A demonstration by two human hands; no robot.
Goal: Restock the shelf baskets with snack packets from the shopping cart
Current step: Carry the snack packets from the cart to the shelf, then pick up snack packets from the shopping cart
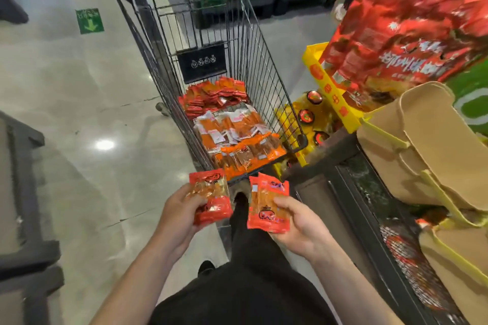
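A shop aisle with a glossy pale grey floor (pixel 87 103) that reflects a ceiling light; a green arrow sticker (pixel 89 20) lies on the floor at upper left. In the middle stands a dark wire shopping cart (pixel 245 42), seen from its near end, with a small black sign (pixel 202 62) hanging on its inner flap. The cart bed holds loose snack packets: a heap of small red packets (pixel 215 96) at the far end and orange and white packets (pixel 237 137) nearer the viewer. The person looks down at both hands, held just in front of the cart's near edge. The left hand (pixel 179 215) grips a red and orange snack packet (pixel 211 196), fingers curled round its left side. The right hand (pixel 301 221) holds what appear to be 2 more such packets (pixel 268 204) stacked together, thumb across their front, fingers curled beneath. The 2 handfuls sit side by side, slightly apart. To the right, a shelf display carries a blurred pile of large red bags (pixel 406 34) behind a yellow tray edge (pixel 330 82), with yellow-packed goods (pixel 311 116) below it beside the cart. Tan cardboard boxes (pixel 435 145) with yellow edging sit at far right, above a dark wire basket (pixel 404 253) containing red packets. Black trousers and a dark shoe show below the hands.
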